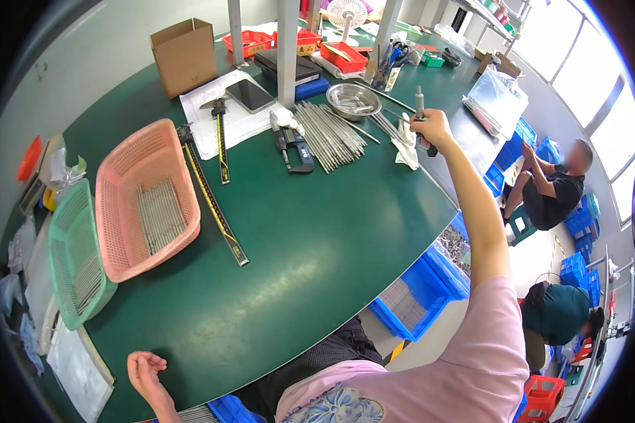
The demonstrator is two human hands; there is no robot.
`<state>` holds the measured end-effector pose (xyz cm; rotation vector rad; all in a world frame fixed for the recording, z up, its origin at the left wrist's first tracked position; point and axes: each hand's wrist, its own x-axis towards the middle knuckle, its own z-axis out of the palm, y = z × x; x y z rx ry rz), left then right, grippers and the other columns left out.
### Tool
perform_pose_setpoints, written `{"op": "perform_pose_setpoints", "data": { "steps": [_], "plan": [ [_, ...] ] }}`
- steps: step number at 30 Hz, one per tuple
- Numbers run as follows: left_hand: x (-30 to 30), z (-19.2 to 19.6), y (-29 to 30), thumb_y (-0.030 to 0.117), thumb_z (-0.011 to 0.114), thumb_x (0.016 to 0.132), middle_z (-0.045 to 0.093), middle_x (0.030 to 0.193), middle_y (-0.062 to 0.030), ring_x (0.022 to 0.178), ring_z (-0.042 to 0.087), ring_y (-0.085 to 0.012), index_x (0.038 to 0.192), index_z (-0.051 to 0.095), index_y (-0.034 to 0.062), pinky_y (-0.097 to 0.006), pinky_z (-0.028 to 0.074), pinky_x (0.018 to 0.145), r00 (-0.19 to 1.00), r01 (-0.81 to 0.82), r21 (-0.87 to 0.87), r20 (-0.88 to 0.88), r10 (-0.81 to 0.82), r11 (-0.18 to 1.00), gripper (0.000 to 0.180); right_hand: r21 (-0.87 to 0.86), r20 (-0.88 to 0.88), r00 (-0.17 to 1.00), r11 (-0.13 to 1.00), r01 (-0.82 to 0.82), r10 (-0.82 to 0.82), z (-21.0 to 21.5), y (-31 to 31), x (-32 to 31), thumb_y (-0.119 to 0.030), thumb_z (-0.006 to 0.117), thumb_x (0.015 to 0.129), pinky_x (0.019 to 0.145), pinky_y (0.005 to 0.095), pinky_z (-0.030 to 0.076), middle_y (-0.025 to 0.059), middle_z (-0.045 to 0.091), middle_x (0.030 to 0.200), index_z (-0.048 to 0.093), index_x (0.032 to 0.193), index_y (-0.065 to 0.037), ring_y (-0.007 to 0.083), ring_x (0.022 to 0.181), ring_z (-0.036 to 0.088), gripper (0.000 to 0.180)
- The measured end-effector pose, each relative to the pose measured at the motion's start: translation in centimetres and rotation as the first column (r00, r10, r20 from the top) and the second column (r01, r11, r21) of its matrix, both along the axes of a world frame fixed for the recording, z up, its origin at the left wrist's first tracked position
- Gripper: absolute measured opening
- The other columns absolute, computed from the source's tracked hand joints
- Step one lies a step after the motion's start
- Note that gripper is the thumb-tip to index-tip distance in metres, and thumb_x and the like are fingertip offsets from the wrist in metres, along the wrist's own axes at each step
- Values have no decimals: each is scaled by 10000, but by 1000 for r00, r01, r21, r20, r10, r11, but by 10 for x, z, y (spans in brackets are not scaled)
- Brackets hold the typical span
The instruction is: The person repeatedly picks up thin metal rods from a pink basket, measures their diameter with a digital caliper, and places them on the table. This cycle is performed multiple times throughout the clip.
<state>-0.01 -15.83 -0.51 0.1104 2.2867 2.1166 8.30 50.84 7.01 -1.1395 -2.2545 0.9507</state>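
Observation:
My right hand is stretched far out over the right side of the green table and grips a slim metal gauge tool held upright, with its dark handle under my fist. A white rag lies just left of it, beside a pile of thin metal rods and a steel bowl. My left hand rests empty near the table's front edge, fingers loosely curled.
A pink basket with metal rods and a green basket sit at the left. Long calipers, a small caliper, a digital caliper, papers, a tablet and a cardboard box lie beyond. Two people sit at the right among blue crates.

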Motion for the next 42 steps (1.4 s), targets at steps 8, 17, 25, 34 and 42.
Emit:
{"op": "perform_pose_setpoints", "data": {
  "steps": [8,17,25,34,42],
  "plan": [
    [-3,-1,8,220,424,885,504,690,-37,596,508,-103,806,482,45,-194,402,525,999,-48,-34,23,49,998,201,185,355,932,983,12,-78,-4,0,3,-177,650,578,536,308,480,104,600,656,647,898,-92,187,535,584,330],
    [-36,10,29,188,462,859,500,651,-29,567,498,-110,747,492,36,-216,403,515,997,73,47,-26,-71,996,192,-503,-478,871,779,-374,109,9,-70,15,-289,529,792,463,280,434,109,580,732,545,906,23,170,511,532,333],
    [-102,83,103,164,499,783,542,661,-108,606,546,-237,728,557,15,-356,415,566,738,-95,-586,-584,-338,805,170,-658,-753,657,-50,-751,39,-2,-250,-38,-415,395,775,418,314,338,130,524,802,463,1077,7,212,441,441,523],
    [-183,47,145,276,469,765,610,951,-158,901,588,-281,939,631,40,-391,444,769,971,176,-947,122,-207,268,335,-656,-743,628,-432,-619,230,-62,-317,-49,-462,502,589,427,317,346,128,508,791,474,985,-30,203,466,428,586],
    [-224,5,147,224,512,739,601,1057,-77,973,577,-224,1009,631,128,-371,462,781,967,229,-907,172,-188,352,311,-603,-775,625,-413,-682,99,-68,-319,-59,-419,533,632,430,304,324,85,495,791,479,991,-71,182,458,404,503]
  ]
}}
